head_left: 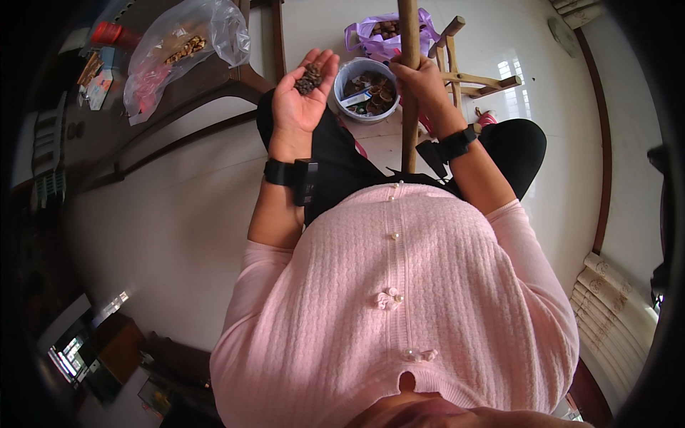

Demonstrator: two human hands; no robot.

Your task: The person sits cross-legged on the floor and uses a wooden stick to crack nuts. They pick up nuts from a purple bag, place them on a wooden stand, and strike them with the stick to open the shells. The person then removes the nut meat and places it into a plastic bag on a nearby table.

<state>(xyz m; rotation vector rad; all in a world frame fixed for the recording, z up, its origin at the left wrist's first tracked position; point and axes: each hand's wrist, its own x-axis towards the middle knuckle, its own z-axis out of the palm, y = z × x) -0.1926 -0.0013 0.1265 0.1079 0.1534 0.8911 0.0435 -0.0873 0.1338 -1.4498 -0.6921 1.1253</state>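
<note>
My left hand [302, 99] is palm up with the fingers slightly curled. A dark brown, rough clump [309, 80], possibly nut pieces, lies in its palm. To the right, my right hand [423, 75] is closed around an upright-looking wooden pole [409, 134] that runs down to my lap. A small pink tip shows by its fingers; the rest is hidden. Between the hands stands a lined waste bucket [342, 109] with brown nut shells [380, 93] and wrappers inside. Behind it sits a purple plastic bag [364, 32] of brown nuts [386, 28].
At left, a dark wooden table [214, 80] carries a clear plastic bag [225, 32] with walnut kernels [186, 49], a red-lidded jar [107, 33] and small packets [97, 85]. A wooden frame [455, 75] stands at right. A patterned curtain [604, 289] hangs by the right wall.
</note>
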